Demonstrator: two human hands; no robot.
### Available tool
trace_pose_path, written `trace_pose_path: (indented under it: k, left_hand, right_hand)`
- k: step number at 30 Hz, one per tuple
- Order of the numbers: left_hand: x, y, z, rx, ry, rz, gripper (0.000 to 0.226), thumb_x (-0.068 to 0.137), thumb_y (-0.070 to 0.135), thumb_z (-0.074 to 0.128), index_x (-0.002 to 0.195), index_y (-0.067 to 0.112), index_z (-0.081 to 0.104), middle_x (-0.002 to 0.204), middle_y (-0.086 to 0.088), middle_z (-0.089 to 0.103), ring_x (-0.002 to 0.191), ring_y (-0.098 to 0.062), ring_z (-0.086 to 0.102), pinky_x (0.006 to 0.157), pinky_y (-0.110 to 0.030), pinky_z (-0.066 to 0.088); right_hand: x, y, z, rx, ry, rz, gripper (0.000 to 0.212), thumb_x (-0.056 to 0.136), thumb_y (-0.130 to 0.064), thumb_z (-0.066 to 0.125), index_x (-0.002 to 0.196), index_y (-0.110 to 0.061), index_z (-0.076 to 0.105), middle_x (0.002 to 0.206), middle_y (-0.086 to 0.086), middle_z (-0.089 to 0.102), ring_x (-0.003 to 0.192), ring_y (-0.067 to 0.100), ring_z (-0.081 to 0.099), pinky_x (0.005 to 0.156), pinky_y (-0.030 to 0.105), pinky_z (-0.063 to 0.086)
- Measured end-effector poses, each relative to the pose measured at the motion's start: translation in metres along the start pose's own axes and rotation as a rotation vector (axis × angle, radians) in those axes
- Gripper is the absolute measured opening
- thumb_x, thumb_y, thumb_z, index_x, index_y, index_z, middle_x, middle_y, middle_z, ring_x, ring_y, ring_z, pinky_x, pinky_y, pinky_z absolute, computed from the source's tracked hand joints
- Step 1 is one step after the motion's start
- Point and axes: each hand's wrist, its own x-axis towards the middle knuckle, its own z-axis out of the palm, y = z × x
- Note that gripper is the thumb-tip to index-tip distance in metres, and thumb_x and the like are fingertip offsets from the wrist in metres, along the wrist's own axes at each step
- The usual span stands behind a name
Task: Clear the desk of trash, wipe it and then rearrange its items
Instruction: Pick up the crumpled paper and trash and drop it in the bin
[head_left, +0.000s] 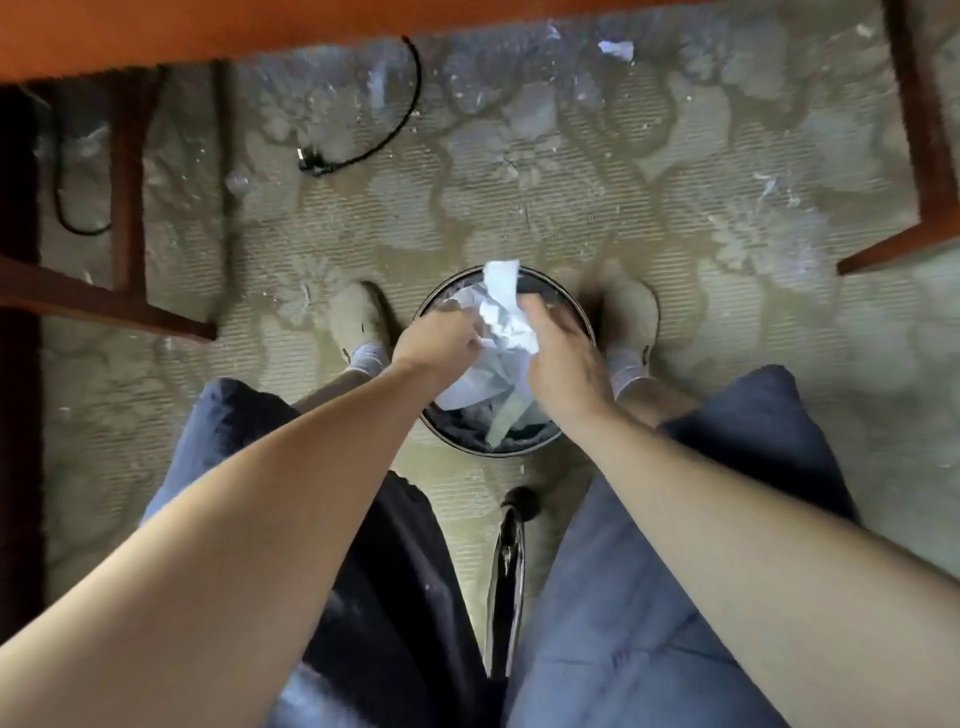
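A round dark waste bin (571, 306) stands on the carpet between my feet, under the desk. Crumpled white paper (501, 317) fills its opening. My left hand (441, 338) grips the paper from the left with closed fingers. On the paper's right side my right hand (563, 353) presses against it, fingers curled around it. More pale paper (467, 389) lies lower in the bin beneath my hands. The orange wooden desk edge (208, 31) runs along the top of the view.
Desk legs and cross bars stand at the left (124, 182) and right (924, 130). A black cable (395, 130) loops on the patterned carpet beyond the bin. Small paper scraps (618, 49) lie on the carpet. A chair leg (506, 566) sits between my knees.
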Motion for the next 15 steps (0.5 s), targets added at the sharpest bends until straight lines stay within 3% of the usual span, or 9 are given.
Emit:
trace_pose_path:
  k: [3, 6, 9, 11, 13, 15]
  left_hand:
    - [0.013, -0.001, 0.022, 0.058, -0.109, -0.054, 0.038, 0.100, 0.012, 0.042, 0.135, -0.003, 0.048, 0.143, -0.022, 0.045, 0.129, -0.037, 0.046, 0.103, -0.042, 0.037]
    - [0.019, -0.007, 0.044, 0.181, -0.248, 0.009, 0.051, 0.103, 0.023, 0.038, 0.148, -0.001, 0.031, 0.156, -0.023, 0.023, 0.143, -0.038, 0.024, 0.115, -0.048, 0.024]
    - [0.021, -0.014, 0.055, 0.303, -0.403, 0.058, 0.070, 0.102, 0.032, 0.040, 0.154, 0.003, 0.005, 0.158, -0.027, 0.005, 0.143, -0.047, 0.016, 0.117, -0.049, 0.024]
    - [0.018, -0.015, 0.053, 0.285, -0.389, 0.075, 0.072, 0.099, 0.037, 0.044, 0.155, 0.013, 0.006, 0.158, -0.022, 0.002, 0.141, -0.047, 0.024, 0.111, -0.048, 0.034]
    - [0.014, -0.016, 0.049, 0.293, -0.313, 0.140, 0.072, 0.099, 0.042, 0.044, 0.155, 0.028, 0.002, 0.160, -0.017, -0.006, 0.138, -0.044, 0.031, 0.105, -0.046, 0.038]
    - [0.012, -0.017, 0.046, 0.346, -0.174, 0.188, 0.074, 0.098, 0.046, 0.044, 0.155, 0.034, -0.002, 0.160, -0.018, -0.002, 0.134, -0.041, 0.037, 0.106, -0.044, 0.036]
  right_hand:
    - [0.000, 0.006, 0.027, -0.205, -0.140, -0.077, 0.055, 0.082, 0.004, 0.054, 0.131, -0.022, 0.047, 0.133, 0.008, 0.040, 0.122, 0.031, 0.043, 0.084, 0.040, 0.048]
    - [0.002, 0.018, 0.042, -0.381, -0.310, -0.078, 0.050, 0.088, 0.000, 0.052, 0.134, -0.018, 0.046, 0.148, 0.006, 0.023, 0.136, 0.029, 0.026, 0.103, 0.039, 0.039]
    - [0.013, 0.029, 0.060, -0.510, -0.567, -0.051, 0.047, 0.095, -0.014, 0.046, 0.142, -0.024, 0.046, 0.159, 0.000, 0.011, 0.148, 0.028, 0.006, 0.118, 0.040, 0.016]
    - [0.020, 0.033, 0.070, -0.648, -0.701, -0.025, 0.055, 0.096, -0.022, 0.044, 0.150, -0.026, 0.036, 0.164, 0.002, -0.004, 0.149, 0.032, -0.011, 0.120, 0.045, -0.001]
    - [0.026, 0.037, 0.075, -0.701, -0.754, 0.015, 0.058, 0.097, -0.032, 0.044, 0.153, -0.027, 0.030, 0.164, 0.005, -0.008, 0.148, 0.035, -0.017, 0.120, 0.048, -0.006]
    - [0.030, 0.036, 0.073, -0.648, -0.730, 0.030, 0.055, 0.096, -0.045, 0.041, 0.148, -0.028, 0.039, 0.164, 0.007, -0.001, 0.148, 0.036, -0.016, 0.121, 0.049, -0.002]
